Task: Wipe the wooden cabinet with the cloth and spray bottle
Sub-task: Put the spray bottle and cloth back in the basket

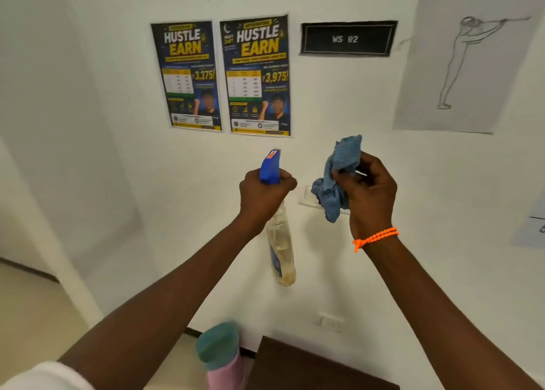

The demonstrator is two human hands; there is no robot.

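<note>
My left hand grips the neck of a clear spray bottle with a blue trigger head, held up in front of the white wall; its body hangs below my fist. Beside it my right hand, with an orange thread band at the wrist, holds a crumpled blue cloth at about the same height. The dark wooden cabinet shows only as a top corner at the bottom of the view, well below both hands.
A pink bottle with a teal cap stands at the cabinet's left edge. Two posters, a black "WS 02" sign and a line drawing hang on the wall. A white socket sits just above the cabinet.
</note>
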